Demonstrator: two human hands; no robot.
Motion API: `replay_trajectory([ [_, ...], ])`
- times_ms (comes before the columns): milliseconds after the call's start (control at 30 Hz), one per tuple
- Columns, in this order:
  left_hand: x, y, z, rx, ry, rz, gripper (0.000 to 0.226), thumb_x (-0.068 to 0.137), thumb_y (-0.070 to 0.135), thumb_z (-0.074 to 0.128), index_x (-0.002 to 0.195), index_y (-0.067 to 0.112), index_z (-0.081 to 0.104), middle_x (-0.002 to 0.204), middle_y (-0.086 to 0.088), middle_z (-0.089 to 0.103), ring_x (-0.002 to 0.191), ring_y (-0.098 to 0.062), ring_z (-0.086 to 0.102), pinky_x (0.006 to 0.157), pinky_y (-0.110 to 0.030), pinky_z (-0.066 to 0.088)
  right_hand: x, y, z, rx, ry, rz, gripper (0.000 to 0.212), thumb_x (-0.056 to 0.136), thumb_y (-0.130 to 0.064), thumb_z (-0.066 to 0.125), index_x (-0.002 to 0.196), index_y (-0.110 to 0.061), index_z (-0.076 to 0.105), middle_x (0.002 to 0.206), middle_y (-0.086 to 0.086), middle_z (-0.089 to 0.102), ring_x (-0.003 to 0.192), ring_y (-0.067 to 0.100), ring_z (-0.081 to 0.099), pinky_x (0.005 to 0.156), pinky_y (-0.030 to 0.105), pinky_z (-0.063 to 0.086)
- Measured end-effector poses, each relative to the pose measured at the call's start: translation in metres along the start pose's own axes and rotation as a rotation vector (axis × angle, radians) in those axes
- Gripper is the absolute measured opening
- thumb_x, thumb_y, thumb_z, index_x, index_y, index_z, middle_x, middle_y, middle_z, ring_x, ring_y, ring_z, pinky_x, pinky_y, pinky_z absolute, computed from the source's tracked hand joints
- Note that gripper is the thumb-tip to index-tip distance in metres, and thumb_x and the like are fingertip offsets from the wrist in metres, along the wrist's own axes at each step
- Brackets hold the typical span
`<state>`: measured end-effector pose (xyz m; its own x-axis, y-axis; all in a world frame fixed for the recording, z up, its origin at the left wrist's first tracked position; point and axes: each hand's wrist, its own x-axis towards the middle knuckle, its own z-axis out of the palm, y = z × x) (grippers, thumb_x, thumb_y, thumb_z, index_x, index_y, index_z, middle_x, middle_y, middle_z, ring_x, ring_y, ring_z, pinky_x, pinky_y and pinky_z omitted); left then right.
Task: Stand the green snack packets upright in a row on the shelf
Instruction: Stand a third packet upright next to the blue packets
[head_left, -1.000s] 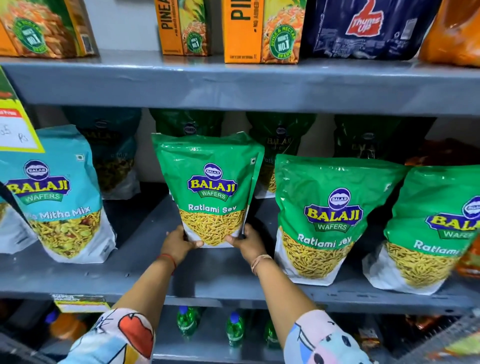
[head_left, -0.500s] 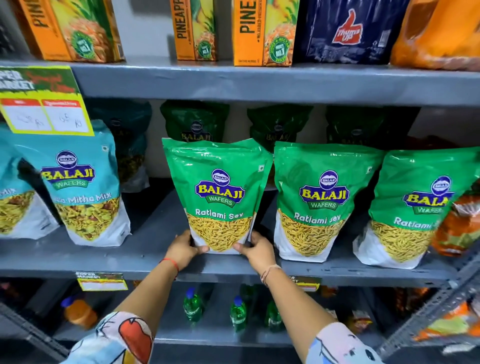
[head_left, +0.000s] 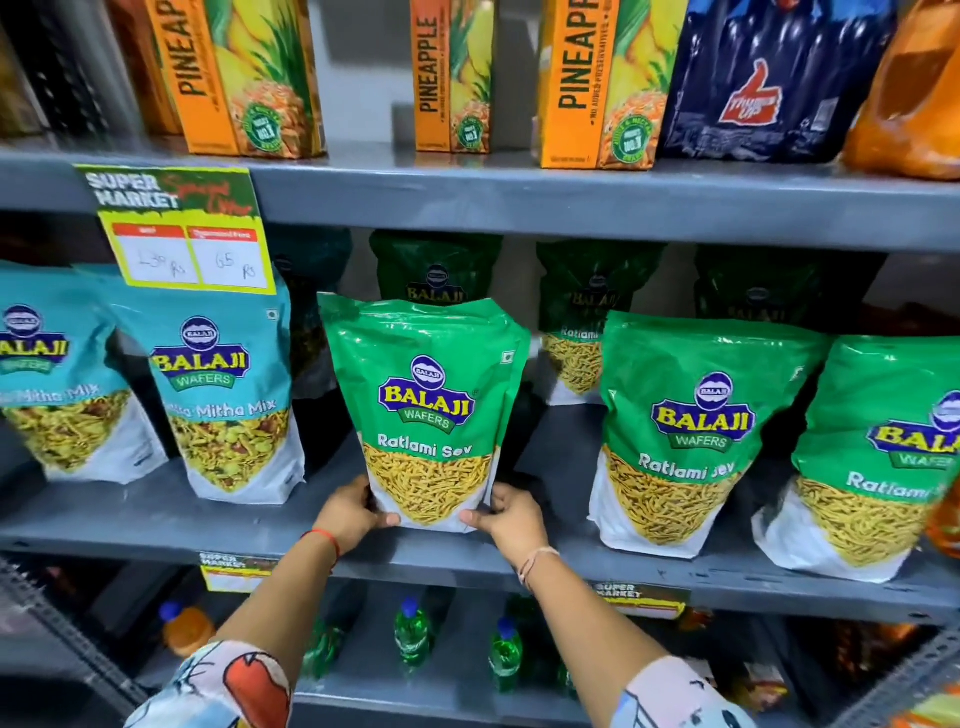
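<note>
Both hands clamp the base of one green Ratlami Sev packet (head_left: 428, 415) near the front of the grey shelf (head_left: 156, 519): the left hand (head_left: 349, 514) pinches its lower left corner, the right hand (head_left: 511, 517) the lower right. Above the grip the packet stands nearly upright. To the right of the grip, apart from it, two more green packets (head_left: 691, 436) stand leaning slightly. I'd press the bottom flat, square the front with those neighbours, then let go gently so the packet doesn't tip.
</note>
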<state>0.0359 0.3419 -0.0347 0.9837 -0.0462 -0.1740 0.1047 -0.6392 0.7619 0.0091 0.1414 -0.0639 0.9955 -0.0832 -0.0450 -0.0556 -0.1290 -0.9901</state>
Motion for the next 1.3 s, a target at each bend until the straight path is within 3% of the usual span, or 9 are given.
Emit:
replay_trajectory([
  [333, -0.005, -0.009, -0.035, -0.152, -0.032, 0.107, 0.06, 0.08, -0.006, 0.065, 0.133, -0.005, 0.037, 0.116, -0.016, 0.06, 0.098, -0.011, 0.062, 0.086, -0.021, 0.043, 0.004, -0.021, 0.028, 0.046, -0.043, -0.075, 0.042, 0.07, 0.002, 0.071, 0.103, -0.02, 0.06, 0.111, 0.008, 0.065, 0.104, 0.021, 0.059, 0.096, 0.034, 0.048],
  [433, -0.011, 0.007, -0.048, -0.587, 0.161, 0.152, 0.039, 0.094, -0.005, 0.043, 0.133, -0.006, 0.04, 0.125, -0.015, 0.055, 0.101, -0.008, 0.064, 0.105, -0.027, 0.037, 0.009, -0.063, 0.017, 0.38, 0.088, -0.227, 0.054, 0.08, 0.008, 0.057, 0.13, -0.002, 0.042, 0.13, 0.003, 0.045, 0.11, 0.012, 0.051, 0.085, 0.012, 0.049],
  [533, 0.001, 0.016, -0.059, -0.837, 0.249, 0.126, 0.032, 0.1, 0.007, 0.033, 0.128, 0.009, 0.05, 0.127, -0.012, 0.062, 0.131, -0.028, 0.04, 0.108, -0.034, 0.035, 0.024, -0.102, 0.014, 0.578, 0.169, -0.318, 0.041, 0.083, -0.001, 0.054, 0.123, 0.01, 0.048, 0.104, 0.002, 0.067, 0.085, -0.002, 0.063, 0.073, 0.008, 0.051],
  [700, 0.007, 0.027, -0.054, -1.004, 0.258, 0.033, 0.038, 0.098, 0.004, 0.035, 0.087, 0.015, 0.069, 0.098, -0.003, 0.074, 0.101, -0.02, 0.062, 0.088, -0.031, 0.05, 0.025, -0.108, 0.028, 0.561, 0.297, -0.31, 0.02, 0.084, 0.003, 0.053, 0.101, 0.011, 0.06, 0.052, -0.02, 0.068, 0.054, -0.008, 0.058, 0.057, 0.008, 0.05],
  [800, 0.007, 0.033, -0.053, -1.001, 0.351, -0.062, 0.025, 0.098, 0.006, 0.037, 0.109, 0.002, 0.06, 0.129, -0.022, 0.058, 0.102, -0.025, 0.057, 0.101, -0.034, 0.044, 0.025, -0.111, 0.031, 0.544, 0.354, -0.303, 0.017, 0.085, 0.004, 0.052, 0.074, -0.004, 0.062, 0.042, -0.021, 0.063, 0.044, -0.01, 0.052, 0.049, 0.006, 0.045],
  [900, 0.016, 0.035, -0.053, -1.022, 0.413, -0.049, 0.024, 0.098, 0.003, 0.038, 0.106, -0.004, 0.059, 0.112, -0.02, 0.069, 0.086, -0.021, 0.054, 0.067, -0.018, 0.055, 0.027, -0.111, 0.031, 0.517, 0.391, -0.292, 0.029, 0.085, 0.001, 0.053, 0.062, -0.015, 0.059, 0.04, -0.02, 0.061, 0.042, -0.009, 0.05, 0.047, 0.005, 0.043],
  [1000, 0.02, 0.034, -0.052, -1.01, 0.418, -0.074, 0.031, 0.097, 0.003, 0.039, 0.124, -0.01, 0.05, 0.132, -0.025, 0.054, 0.104, -0.03, 0.057, 0.095, -0.034, 0.045, 0.027, -0.11, 0.03, 0.538, 0.392, -0.294, 0.028, 0.085, 0.002, 0.053, 0.062, -0.014, 0.059, 0.04, -0.02, 0.062, 0.042, -0.009, 0.051, 0.047, 0.006, 0.044],
  [1167, 0.016, 0.033, -0.053, -0.982, 0.372, -0.038, 0.023, 0.097, 0.005, 0.039, 0.104, -0.002, 0.06, 0.118, -0.019, 0.06, 0.106, -0.027, 0.055, 0.085, -0.029, 0.048, 0.021, -0.111, 0.029, 0.574, 0.335, -0.298, 0.019, 0.086, 0.001, 0.052, 0.075, -0.009, 0.064, 0.055, -0.014, 0.07, 0.055, -0.006, 0.06, 0.055, 0.008, 0.049],
  [1300, -0.012, 0.035, -0.045, -0.805, 0.482, 0.076, 0.035, 0.097, 0.006, 0.041, 0.13, -0.006, 0.047, 0.128, -0.012, 0.053, 0.117, -0.025, 0.05, 0.097, -0.027, 0.037, 0.003, -0.086, 0.019, 0.392, 0.161, -0.286, 0.054, 0.083, 0.0, 0.057, 0.134, -0.002, 0.037, 0.135, 0.002, 0.045, 0.124, 0.014, 0.044, 0.104, 0.027, 0.038],
])
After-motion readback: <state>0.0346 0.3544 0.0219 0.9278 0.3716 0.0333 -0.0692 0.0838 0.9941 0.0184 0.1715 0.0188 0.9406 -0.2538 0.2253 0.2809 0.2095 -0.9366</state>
